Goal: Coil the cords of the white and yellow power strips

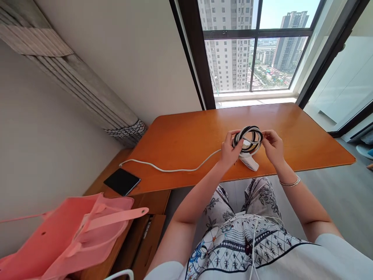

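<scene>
Above the front part of the wooden table [186,136] I hold a round coil of black and white cable [253,134]. My left hand [230,149] is closed around the coil's left side, thumb in front. At the coil's right edge, the fingers of my right hand [273,146] are pinched together on the cable. A white block-shaped piece [249,161], possibly a charger, hangs below the coil. From near my left hand a white cable [175,170] runs left across the tabletop toward a black tablet or phone [122,181] lying flat.
A pink bag [87,229] with a strap lies at the lower left, beside an open wooden drawer [151,237]. A gathered curtain [87,85] hangs on the left wall. Behind the table is a window [256,58] with a dark frame.
</scene>
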A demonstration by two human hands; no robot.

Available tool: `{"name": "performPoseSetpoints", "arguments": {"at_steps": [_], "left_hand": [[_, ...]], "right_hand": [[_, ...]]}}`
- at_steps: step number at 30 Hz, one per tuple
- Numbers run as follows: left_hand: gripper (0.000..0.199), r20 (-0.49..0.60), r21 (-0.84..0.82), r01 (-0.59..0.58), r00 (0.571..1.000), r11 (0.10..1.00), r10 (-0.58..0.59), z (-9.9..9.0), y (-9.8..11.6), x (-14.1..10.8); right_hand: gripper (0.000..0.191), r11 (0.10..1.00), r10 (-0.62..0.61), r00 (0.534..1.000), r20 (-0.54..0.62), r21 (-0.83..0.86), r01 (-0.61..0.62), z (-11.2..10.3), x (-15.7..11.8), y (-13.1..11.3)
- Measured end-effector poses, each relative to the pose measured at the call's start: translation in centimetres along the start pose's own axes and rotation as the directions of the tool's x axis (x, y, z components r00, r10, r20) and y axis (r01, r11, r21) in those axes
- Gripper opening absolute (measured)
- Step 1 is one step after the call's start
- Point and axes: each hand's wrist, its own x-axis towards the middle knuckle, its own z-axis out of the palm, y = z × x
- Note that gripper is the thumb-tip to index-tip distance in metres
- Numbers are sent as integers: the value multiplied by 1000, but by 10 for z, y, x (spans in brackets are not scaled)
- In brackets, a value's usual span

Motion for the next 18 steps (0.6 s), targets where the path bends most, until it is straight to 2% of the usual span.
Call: {"name": "performPoseSetpoints", "arguments": {"at_steps": [3,7,12,15,18], "left_hand": [[37,-6,27,4,1000,1000,-4,-1,0,-1],[36,3,52,-3,1000,999,3,-3,2,-3],[45,88,203,-15,996,979,-3,-8,8,-2],[63,177,305,-21,984,952,-35,-14,10,1],[78,253,362,-15,964,932,-82,-20,11,3]], "right_hand": [[17,999,5,999,34,-38,-4,-1,2,-4],[24,966,-33,999,25,-256,39,3,6,-12],[5,864,-131,979,156,-465,190,-6,21,-21],[4,803,-162,930,330,-503,319,-20,36,-29],[10,754,-124,843,523,-503,423,-33,50,-40]]}}
